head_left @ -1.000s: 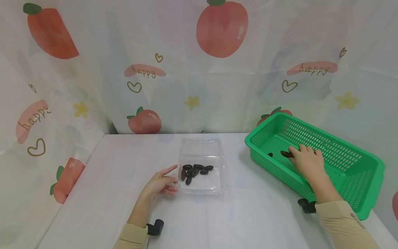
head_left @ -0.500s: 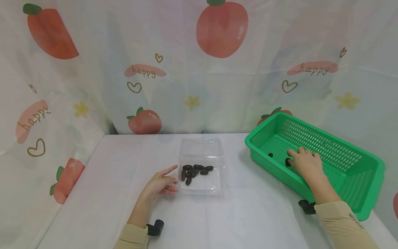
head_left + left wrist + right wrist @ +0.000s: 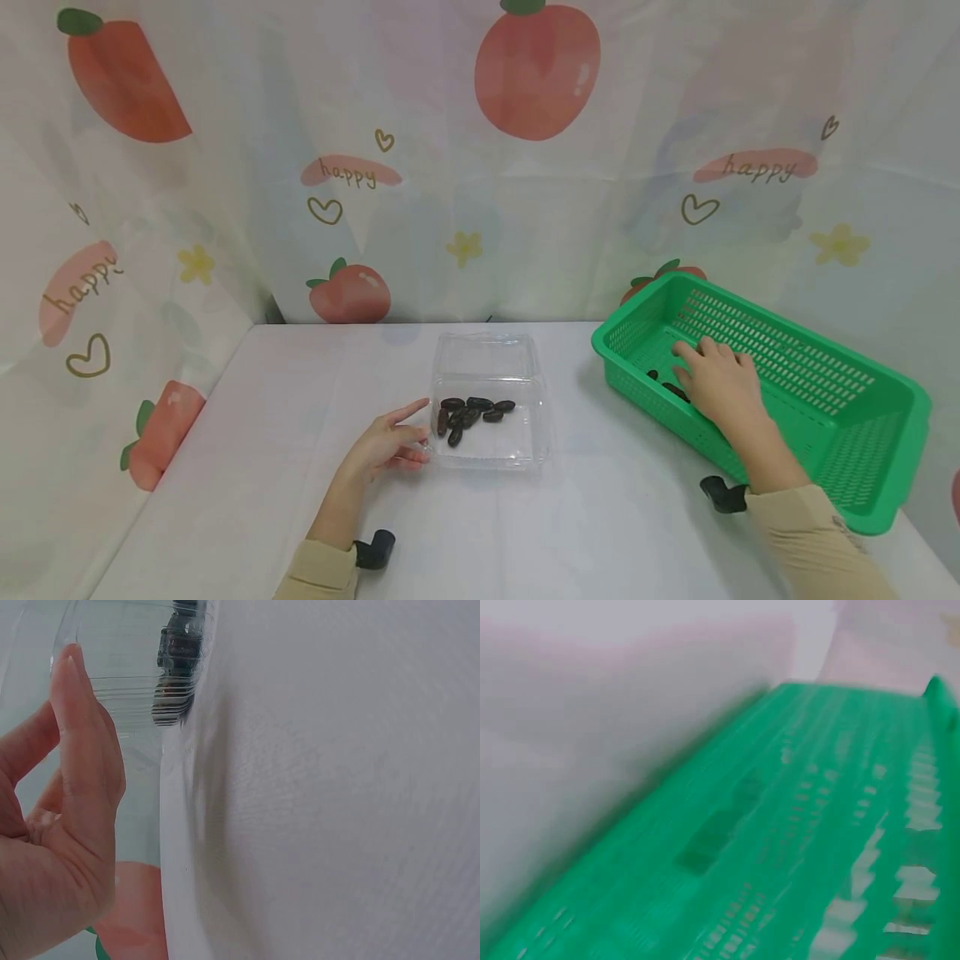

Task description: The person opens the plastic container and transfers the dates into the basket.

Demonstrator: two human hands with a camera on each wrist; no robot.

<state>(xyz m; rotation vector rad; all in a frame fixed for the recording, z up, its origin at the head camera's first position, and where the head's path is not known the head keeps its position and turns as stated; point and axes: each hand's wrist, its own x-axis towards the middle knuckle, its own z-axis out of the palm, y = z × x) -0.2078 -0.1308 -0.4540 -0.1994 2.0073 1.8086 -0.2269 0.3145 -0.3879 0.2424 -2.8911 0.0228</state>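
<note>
A clear plastic clamshell box [image 3: 517, 437] stands with its lid up, and several dark, glossy dates [image 3: 470, 417] lie in its base. My left hand [image 3: 384, 442] is at the box's left side, fingers extended and fingertips at its wall; the left wrist view shows this hand [image 3: 71, 810] close to the ridged plastic. Inside the green basket [image 3: 795, 437] my right hand [image 3: 722, 383] hovers with spread, slightly bent fingers. A dark date [image 3: 675, 390] lies just below that hand, partly hidden, and a smaller dark piece [image 3: 652, 374] shows to its left. The right wrist view is blurred.
A white cloth covers the table [image 3: 585, 533], and a printed curtain [image 3: 480, 208] hangs behind it. The basket's raised, slotted walls surround my right hand. Black wrist cameras [image 3: 375, 550] jut out inward from both sleeves.
My right hand has moved left within the basket. The date that was at its fingertips now lies lower, apart from the visible fingers. My left hand and the box have stayed put.
</note>
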